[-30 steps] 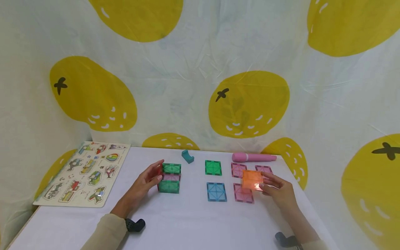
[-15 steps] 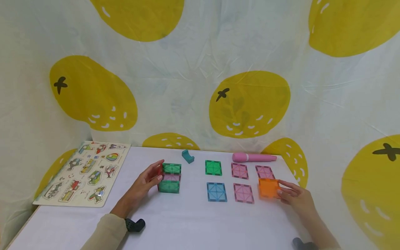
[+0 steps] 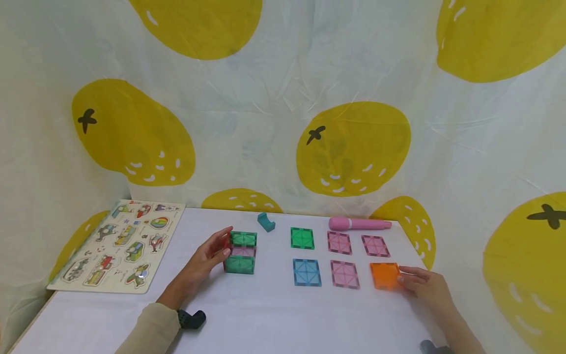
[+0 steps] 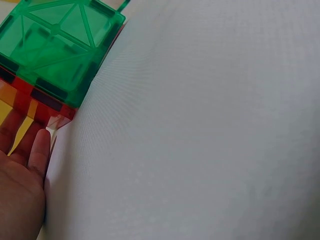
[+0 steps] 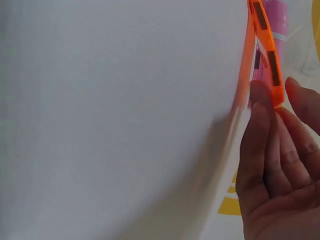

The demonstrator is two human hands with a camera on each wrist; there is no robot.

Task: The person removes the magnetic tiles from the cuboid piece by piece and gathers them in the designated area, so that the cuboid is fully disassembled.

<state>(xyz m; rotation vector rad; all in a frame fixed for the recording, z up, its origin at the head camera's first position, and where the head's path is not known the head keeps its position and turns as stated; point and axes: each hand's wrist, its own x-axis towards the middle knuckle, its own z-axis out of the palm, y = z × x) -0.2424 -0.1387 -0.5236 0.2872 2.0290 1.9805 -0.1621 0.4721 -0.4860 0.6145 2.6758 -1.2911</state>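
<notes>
Well, orange tile [image 3: 383, 276], fingers [image 5: 254, 145] at edge.

Left wrist view: left hand [image 4: 22, 185] is cut by left and bottom edges, tile box [image 4: 55, 47] by left and top edges | Right wrist view: right hand [image 5: 277, 170] is cut by right and bottom edges, orange tile [image 5: 268, 37] by top edge | Head view: puzzle board [image 3: 117, 286] has print too small for reading
</notes>
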